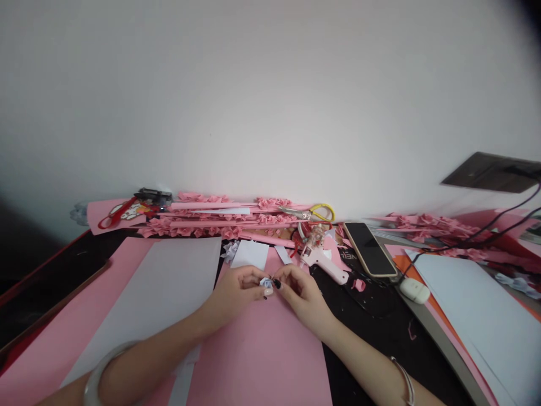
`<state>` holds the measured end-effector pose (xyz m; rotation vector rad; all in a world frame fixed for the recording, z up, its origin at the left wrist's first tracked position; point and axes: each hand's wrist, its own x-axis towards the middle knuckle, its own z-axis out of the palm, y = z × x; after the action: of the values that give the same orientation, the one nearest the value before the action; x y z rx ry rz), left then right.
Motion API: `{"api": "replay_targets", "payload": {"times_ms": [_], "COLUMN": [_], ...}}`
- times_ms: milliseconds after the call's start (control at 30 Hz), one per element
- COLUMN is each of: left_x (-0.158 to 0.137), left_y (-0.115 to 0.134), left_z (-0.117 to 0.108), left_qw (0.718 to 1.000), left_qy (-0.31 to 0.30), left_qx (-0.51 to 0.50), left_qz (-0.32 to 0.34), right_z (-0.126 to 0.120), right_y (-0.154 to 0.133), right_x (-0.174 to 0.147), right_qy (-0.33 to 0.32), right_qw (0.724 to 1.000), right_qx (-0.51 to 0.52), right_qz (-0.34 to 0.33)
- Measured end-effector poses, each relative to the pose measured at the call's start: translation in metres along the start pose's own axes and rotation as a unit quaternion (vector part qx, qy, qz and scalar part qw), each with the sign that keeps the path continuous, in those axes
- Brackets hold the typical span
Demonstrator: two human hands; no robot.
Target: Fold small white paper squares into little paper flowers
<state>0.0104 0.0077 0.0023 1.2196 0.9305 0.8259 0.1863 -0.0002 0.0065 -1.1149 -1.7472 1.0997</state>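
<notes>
A small pale blue-white folded paper flower [266,282] is pinched between the thumb and fingers of my left hand [234,293]. My right hand [303,294] meets it from the other side, with thumb and forefinger pressed together at the flower's edge. Whether the right fingertips grip a petal is too small to make out. Both hands are over a large pink paper sheet [262,355]. Just beyond the fingers lie small white paper pieces [250,254] and another pale paper flower [230,251].
A pink glue gun [327,265], yellow-handled scissors [323,212], a phone [372,249] and a white case [415,290] lie to the right. Pink paper flowers [228,232] line the wall. White sheets [482,304] are stacked at right; a black cable [456,246] crosses there.
</notes>
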Motion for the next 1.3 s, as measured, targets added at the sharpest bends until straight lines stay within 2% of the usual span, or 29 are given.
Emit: {"api": "replay_targets", "payload": {"times_ms": [233,400,700,933,1133,1300], "left_x": [-0.001,-0.001,0.000,-0.002,-0.002,-0.002], "left_y": [-0.009,-0.009,-0.008,-0.003,-0.003,-0.005], "left_z": [0.001,0.001,0.002,0.003,0.004,0.003], "left_qw": [1.000,1.000,1.000,1.000,0.999,0.999], "left_qy": [-0.018,-0.013,-0.008,-0.011,-0.030,-0.028], "left_qx": [0.010,0.013,0.004,-0.009,-0.022,-0.021], "left_qz": [-0.006,-0.018,-0.027,-0.027,-0.033,-0.033], "right_z": [0.002,0.000,-0.003,-0.005,-0.009,-0.009], "right_y": [0.003,0.002,0.002,0.005,0.007,0.008], "right_x": [0.002,0.005,0.006,0.007,0.006,0.006], "right_qy": [0.009,-0.008,-0.030,-0.042,-0.089,-0.089], "right_qw": [0.998,0.994,0.975,0.965,0.954,0.949], "right_qx": [0.053,0.085,0.164,0.208,0.226,0.238], "right_qz": [0.037,0.066,0.145,0.153,0.175,0.186]}}
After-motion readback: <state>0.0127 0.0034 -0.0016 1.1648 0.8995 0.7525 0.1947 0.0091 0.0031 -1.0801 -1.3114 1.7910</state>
